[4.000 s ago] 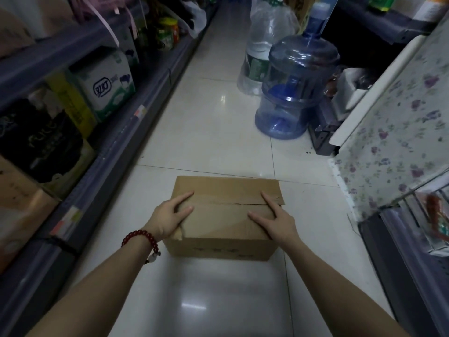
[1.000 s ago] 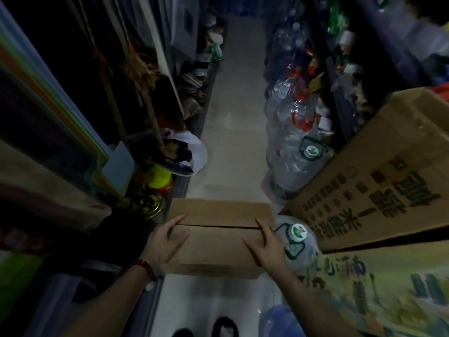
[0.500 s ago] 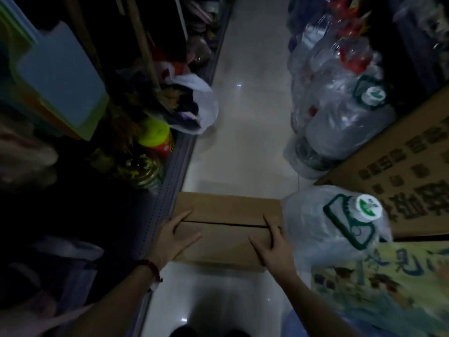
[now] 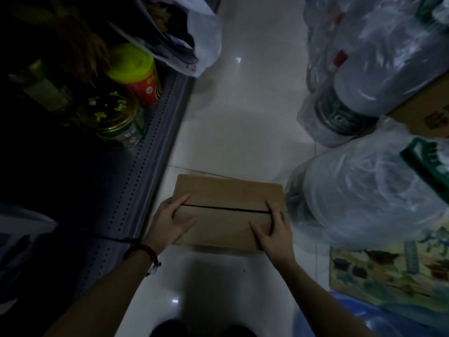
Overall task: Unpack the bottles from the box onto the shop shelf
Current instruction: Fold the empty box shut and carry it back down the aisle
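A brown cardboard box sits low over the pale tiled floor, its top flaps shut with a dark seam across the middle. My left hand grips its left end, thumb on top. My right hand grips the right end, fingers spread over the near flap. The bottles inside are hidden. The dark shop shelf runs along the left, its perforated edge beside the box.
On the shelf stand a jar with a yellow-green lid and a gold-lidded glass jar. A white plastic bag hangs over the shelf edge. Large bagged water bottles crowd the right, one touching the box. A printed carton lies lower right.
I have carried the box down the aisle and lowered it towards the floor beside the left shelf. The view has tipped further down. Both hands keep the same hold.
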